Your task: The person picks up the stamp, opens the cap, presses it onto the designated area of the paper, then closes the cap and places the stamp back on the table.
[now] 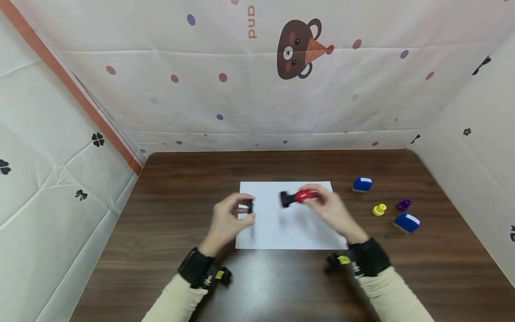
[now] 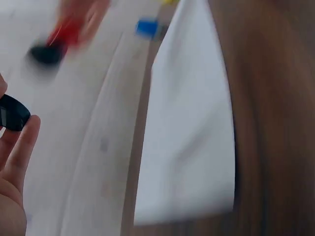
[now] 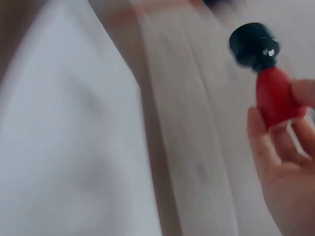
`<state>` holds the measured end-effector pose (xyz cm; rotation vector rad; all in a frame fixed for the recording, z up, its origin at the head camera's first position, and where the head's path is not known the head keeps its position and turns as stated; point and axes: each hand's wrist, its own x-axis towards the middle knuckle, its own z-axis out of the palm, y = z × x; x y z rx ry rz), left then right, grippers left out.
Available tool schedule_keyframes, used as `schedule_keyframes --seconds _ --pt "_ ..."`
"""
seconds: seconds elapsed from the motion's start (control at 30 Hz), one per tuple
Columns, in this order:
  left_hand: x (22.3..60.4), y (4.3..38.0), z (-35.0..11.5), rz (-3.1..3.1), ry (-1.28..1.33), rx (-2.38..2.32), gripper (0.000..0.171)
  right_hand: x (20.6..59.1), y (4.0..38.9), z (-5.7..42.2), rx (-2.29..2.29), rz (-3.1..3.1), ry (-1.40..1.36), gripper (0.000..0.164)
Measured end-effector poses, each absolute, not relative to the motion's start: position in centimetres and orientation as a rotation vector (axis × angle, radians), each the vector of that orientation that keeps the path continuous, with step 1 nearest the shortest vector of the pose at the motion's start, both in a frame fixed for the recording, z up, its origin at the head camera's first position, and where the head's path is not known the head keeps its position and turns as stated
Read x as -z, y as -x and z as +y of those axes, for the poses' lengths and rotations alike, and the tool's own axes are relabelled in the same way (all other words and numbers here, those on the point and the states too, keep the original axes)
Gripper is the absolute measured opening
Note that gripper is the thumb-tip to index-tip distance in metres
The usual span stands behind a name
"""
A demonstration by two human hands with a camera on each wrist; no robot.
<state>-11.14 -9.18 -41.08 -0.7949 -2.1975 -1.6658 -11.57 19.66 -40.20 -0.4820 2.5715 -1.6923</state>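
Observation:
My right hand (image 1: 327, 208) grips the red handle of a hand stamp (image 3: 278, 96) with a round black head. In the head view the stamp lies tilted sideways above the white paper (image 1: 269, 235), its head toward the left. Over the paper's left edge, my left hand (image 1: 229, 219) pinches a small black cap (image 2: 14, 114) between thumb and fingers. Cap and stamp are apart. The left wrist view shows the stamp blurred, and the face of its head cannot be made out clearly.
Right of the paper stand two blue pieces with white tops, a farther one (image 1: 362, 184) and a nearer one (image 1: 407, 222). Between them are a small yellow piece (image 1: 379, 209) and a purple piece (image 1: 404, 205). Printed cloth (image 1: 241, 98) rises behind the brown wooden table (image 1: 177, 201).

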Motion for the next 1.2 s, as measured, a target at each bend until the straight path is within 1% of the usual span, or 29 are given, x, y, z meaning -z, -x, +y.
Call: schedule_keyframes --seconds 0.17,0.23,0.33,0.6,0.8,1.07,1.2 --pt "39.9 10.5 -13.5 -2.310 0.650 1.576 0.039 39.2 11.4 24.1 1.573 2.726 0.302 0.036" --pt "39.9 10.4 -14.3 -2.354 0.629 1.573 0.040 39.2 11.5 24.5 1.528 2.708 0.297 0.039" --pt "40.1 10.1 -14.8 -2.373 0.613 1.590 0.043 39.7 11.8 24.3 1.509 2.692 0.286 0.040" --pt "40.2 9.8 -15.0 -2.390 0.576 1.507 0.045 40.3 13.1 22.2 1.425 2.789 0.372 0.039" --pt "40.5 9.7 -15.0 -2.415 0.523 1.476 0.045 40.0 14.6 19.5 1.275 2.942 0.579 0.040" --pt "43.9 10.7 -15.5 -2.420 0.469 1.453 0.048 40.0 16.8 16.1 1.164 2.989 0.779 0.038" --pt "44.7 10.7 -15.7 -2.426 0.439 1.455 0.047 40.2 17.9 14.4 1.092 3.004 0.846 0.035"
